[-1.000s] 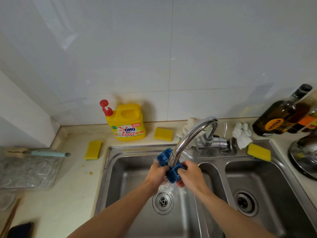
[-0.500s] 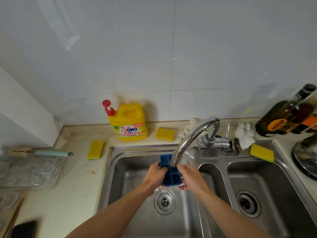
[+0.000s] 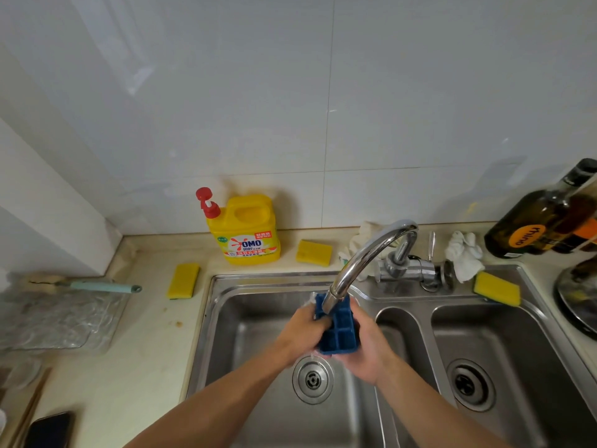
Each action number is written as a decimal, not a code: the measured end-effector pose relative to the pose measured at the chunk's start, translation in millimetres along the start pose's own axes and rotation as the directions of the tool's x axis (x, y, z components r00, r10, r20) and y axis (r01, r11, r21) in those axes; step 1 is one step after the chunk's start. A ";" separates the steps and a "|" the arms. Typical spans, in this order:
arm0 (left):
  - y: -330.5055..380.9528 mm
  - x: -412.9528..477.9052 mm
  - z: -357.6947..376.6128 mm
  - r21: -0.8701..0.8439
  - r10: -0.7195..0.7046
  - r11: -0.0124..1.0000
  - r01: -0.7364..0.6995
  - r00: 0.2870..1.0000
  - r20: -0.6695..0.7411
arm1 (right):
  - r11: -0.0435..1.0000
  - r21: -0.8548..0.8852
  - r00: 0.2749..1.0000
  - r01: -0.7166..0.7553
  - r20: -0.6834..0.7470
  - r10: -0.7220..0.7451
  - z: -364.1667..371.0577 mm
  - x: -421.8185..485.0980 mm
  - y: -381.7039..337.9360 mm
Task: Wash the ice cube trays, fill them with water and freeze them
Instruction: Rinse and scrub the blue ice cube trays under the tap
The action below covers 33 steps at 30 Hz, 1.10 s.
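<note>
Blue plastic ice cube tray (image 3: 340, 334) is clamped between fingers of left hand (image 3: 302, 331) and right hand (image 3: 368, 352) under curved chrome tap (image 3: 365, 253); presumably for rinsing.

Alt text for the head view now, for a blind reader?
The left hand and right hand hold a blue ice cube tray under the chrome faucet, above the left sink basin. A yellow detergent jug stands on the counter behind.

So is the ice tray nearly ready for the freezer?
Not yet. Nothing looks finished. The left hand and right hand hold the blue ice cube tray under the tap, over the sink, with water splashing off it, so washing is in hand. Filling and freezing it are left. No other tray or freezer shows.
</note>
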<state>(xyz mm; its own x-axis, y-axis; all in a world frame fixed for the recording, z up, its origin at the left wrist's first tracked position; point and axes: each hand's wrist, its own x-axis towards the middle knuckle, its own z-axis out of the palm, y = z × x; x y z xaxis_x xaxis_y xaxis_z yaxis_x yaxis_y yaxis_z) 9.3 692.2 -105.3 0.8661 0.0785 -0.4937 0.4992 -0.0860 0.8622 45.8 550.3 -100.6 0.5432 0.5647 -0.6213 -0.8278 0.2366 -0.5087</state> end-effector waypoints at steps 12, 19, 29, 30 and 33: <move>-28.3 -5.3 -52.9 -0.142 -0.259 0.963 0.231 0.939 -0.228 | 0.983 0.172 0.995 -0.056 0.096 0.039 -4.9 9.1 0.9; -37.7 -8.1 -52.0 -0.048 -0.323 0.946 0.322 0.913 -0.249 | 0.983 0.181 1.000 -0.005 0.010 0.003 6.4 23.2 -2.0; -35.8 -5.5 -48.3 -0.012 -0.320 0.945 0.326 0.919 -0.232 | 0.989 0.144 0.998 -0.041 -0.031 0.046 9.1 22.5 10.5; -35.9 -5.3 -47.9 -0.022 -0.316 0.947 0.320 0.920 -0.230 | 0.991 0.129 0.999 -0.039 -0.028 0.043 6.8 21.1 10.3; -35.5 -6.4 -46.5 -0.041 -0.309 0.950 0.308 0.925 -0.223 | 0.986 0.165 0.999 -0.010 -0.049 0.018 5.6 20.7 2.6</move>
<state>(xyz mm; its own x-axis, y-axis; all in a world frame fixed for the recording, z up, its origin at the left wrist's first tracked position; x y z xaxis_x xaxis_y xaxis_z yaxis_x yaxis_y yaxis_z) -15.2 741.0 -127.5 0.6407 0.3203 -0.6978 0.7403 -0.0167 0.6721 54.1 567.1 -111.5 0.5342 0.5297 -0.6589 -0.8450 0.3580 -0.3972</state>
